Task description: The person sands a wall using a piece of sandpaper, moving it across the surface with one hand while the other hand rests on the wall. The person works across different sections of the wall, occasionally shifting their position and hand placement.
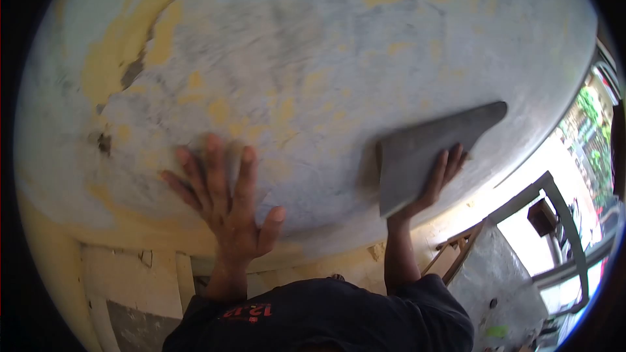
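Observation:
In the head view a patchy grey-white wall (pixel 313 58), with yellow paint showing through, fills most of the picture. My left hand (pixel 228 202) has its fingers spread, its palm toward the wall; the fingertips appear to rest on the surface. A dark grey sheet of sandpaper (pixel 424 153) is in my right hand (pixel 443 179), its far end curling to a rounded tip. My right fingers lie over its lower right edge, while the thumb is hidden behind it. The sheet is close to the wall; whether it touches is hard to tell.
A ragged crack (pixel 134 72) runs down the upper left of the wall, above a small hole (pixel 104 143). Below right are a grey board (pixel 495 280), a dark frame (pixel 567 228) and a bright opening with greenery (pixel 590 124). A pale panel (pixel 130 274) stands lower left.

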Motion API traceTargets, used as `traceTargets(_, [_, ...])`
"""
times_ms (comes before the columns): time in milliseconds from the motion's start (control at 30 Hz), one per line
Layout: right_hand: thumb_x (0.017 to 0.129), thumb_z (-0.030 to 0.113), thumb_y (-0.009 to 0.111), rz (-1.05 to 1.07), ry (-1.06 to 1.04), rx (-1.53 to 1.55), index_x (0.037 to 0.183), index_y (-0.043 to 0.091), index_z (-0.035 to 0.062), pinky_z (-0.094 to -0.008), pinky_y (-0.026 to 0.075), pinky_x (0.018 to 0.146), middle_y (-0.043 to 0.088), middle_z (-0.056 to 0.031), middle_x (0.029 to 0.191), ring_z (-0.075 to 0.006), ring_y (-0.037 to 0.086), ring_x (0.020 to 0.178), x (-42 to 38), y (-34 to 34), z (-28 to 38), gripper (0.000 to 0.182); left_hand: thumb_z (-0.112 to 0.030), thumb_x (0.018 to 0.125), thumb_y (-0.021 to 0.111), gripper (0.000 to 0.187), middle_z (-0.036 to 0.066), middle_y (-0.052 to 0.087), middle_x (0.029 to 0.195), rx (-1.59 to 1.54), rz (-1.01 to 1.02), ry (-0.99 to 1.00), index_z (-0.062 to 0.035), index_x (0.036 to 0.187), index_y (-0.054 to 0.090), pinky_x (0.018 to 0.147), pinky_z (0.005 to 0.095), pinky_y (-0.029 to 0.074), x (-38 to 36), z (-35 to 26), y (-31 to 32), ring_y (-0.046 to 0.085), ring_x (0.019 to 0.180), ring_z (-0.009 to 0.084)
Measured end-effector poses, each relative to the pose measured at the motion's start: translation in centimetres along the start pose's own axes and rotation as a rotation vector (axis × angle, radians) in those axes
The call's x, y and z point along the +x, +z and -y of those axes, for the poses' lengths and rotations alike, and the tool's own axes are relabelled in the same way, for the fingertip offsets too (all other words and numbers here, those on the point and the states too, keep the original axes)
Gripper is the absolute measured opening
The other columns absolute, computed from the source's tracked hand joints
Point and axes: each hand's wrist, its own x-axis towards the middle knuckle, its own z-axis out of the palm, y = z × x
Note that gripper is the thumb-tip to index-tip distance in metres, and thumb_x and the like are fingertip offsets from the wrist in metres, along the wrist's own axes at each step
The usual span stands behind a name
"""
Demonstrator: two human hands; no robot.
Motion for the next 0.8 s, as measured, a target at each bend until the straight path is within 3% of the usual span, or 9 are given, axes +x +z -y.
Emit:
traceTargets(33, [0.083, 0.021, 0.071, -0.131, 0.210, 0.133, 0.117, 0.068, 0.0257, -0.0617, 0.015, 0.116, 0.051, -0.0110, 0.141, -0.0444, 0.035, 0.139, 0.7, 0.4, 1.4, 0.034, -0.061, 0.096, 0.029, 0.071, 0.016, 0.030, 0.157, -0.038, 0.000, 0.026, -0.0139, 0.147, 0.044, 0.113, 0.0631, -0.010, -0.2, 0.0, -0.1, 0.006, 0.149, 0.0424])
traceTargets(133, [0.083, 0.022, 0.068, 0.355, -0.547, -0.044, 0.112, 0.071, 0.0265, -0.0596, 0.019, 0.114, 0.050, -0.0142, 0.143, -0.0391, 0.036, 0.140, -3.2, -0.9, 1.6, 0.030, -0.058, 0.096, 0.028, 0.072, 0.022, 0.030, 0.155, 0.015, -0.035, 0.025, -0.0102, 0.148, 0.039, 0.114, 0.0633, -0.003, 0.2, 0.5, 0.1, 0.013, 0.146, 0.0470])
traceTargets(267, [0.083, 0.021, 0.068, -0.045, 0.033, -0.049, 0.118, 0.069, 0.0233, -0.0595, 0.018, 0.114, 0.047, -0.0116, 0.147, -0.0384, 0.031, 0.143, 1.4, -1.0, -0.6, 0.035, -0.057, 0.097, 0.023, 0.073, 0.025, 0.031, 0.154, 0.007, -0.086, 0.076, -0.0090, 0.150, 0.034, 0.115, 0.0612, 0.000, 0.4, 0.2, 0.5, 0.018, 0.145, 0.0481])
traceTargets(367, [0.079, 0.020, 0.069, -0.053, 0.075, 0.053, 0.121, 0.066, 0.0226, -0.0606, 0.018, 0.114, 0.042, -0.0110, 0.150, -0.0385, 0.028, 0.145, 0.2, 0.1, 0.6, 0.042, -0.058, 0.097, 0.020, 0.074, 0.025, 0.030, 0.155, 0.041, -0.134, 0.101, -0.0089, 0.151, 0.032, 0.116, 0.0602, 0.000, 0.4, 0.6, 0.8, 0.017, 0.146, 0.0466])
traceTargets(500, [0.077, 0.020, 0.071, 0.294, -0.324, -0.115, 0.128, 0.063, 0.0243, -0.0622, 0.019, 0.113, 0.039, -0.0123, 0.153, -0.0371, 0.026, 0.146, -2.0, -1.7, 0.0, 0.052, -0.054, 0.098, 0.019, 0.072, 0.022, 0.028, 0.156, 0.025, -0.138, 0.120, -0.0068, 0.152, 0.028, 0.117, 0.0574, -0.001, 0.1, 0.6, 0.7, 0.017, 0.147, 0.0415])
traceTargets(633, [0.071, 0.030, 0.078, -0.142, 0.238, 0.040, 0.132, 0.059, 0.0215, -0.0581, 0.017, 0.115, 0.039, -0.0124, 0.153, -0.0379, 0.025, 0.146, 2.2, -0.5, 1.5, 0.064, -0.051, 0.098, 0.018, 0.071, 0.020, 0.028, 0.157, 0.037, -0.125, 0.130, -0.0045, 0.152, 0.027, 0.118, 0.0553, -0.001, -0.1, 0.6, 0.5, 0.017, 0.148, 0.0375])
traceTargets(667, [0.071, 0.030, 0.078, -0.141, 0.240, 0.042, 0.132, 0.059, 0.0215, -0.0581, 0.017, 0.115, 0.039, -0.0124, 0.153, -0.0379, 0.025, 0.146, 1.5, -0.5, 1.9, 0.064, -0.051, 0.098, 0.018, 0.071, 0.020, 0.028, 0.157, 0.039, -0.123, 0.131, -0.0045, 0.152, 0.027, 0.118, 0.0553, -0.001, -0.1, 0.4, 0.5, 0.017, 0.148, 0.0375])
traceTargets(733, [0.066, 0.034, 0.084, 0.288, -0.402, -0.128, 0.133, 0.058, 0.0132, -0.0581, 0.020, 0.114, 0.038, -0.0155, 0.153, -0.0394, 0.025, 0.145, -0.7, -0.7, 2.6, 0.074, -0.050, 0.098, 0.019, 0.071, 0.020, 0.028, 0.157, 0.065, -0.131, 0.125, -0.0041, 0.152, 0.026, 0.118, 0.0552, -0.001, 0.2, 0.4, 0.6, 0.017, 0.148, 0.0378])
traceTargets(800, [0.066, 0.035, 0.084, 0.168, -0.306, -0.136, 0.134, 0.057, 0.0119, -0.0582, 0.020, 0.114, 0.037, -0.0160, 0.153, -0.0402, 0.025, 0.145, 0.1, -0.1, 0.1, 0.077, -0.050, 0.098, 0.020, 0.071, 0.020, 0.029, 0.157, 0.049, -0.146, 0.139, -0.0040, 0.152, 0.027, 0.118, 0.0551, -0.001, 0.0, 0.8, 1.0, 0.017, 0.148, 0.0380])
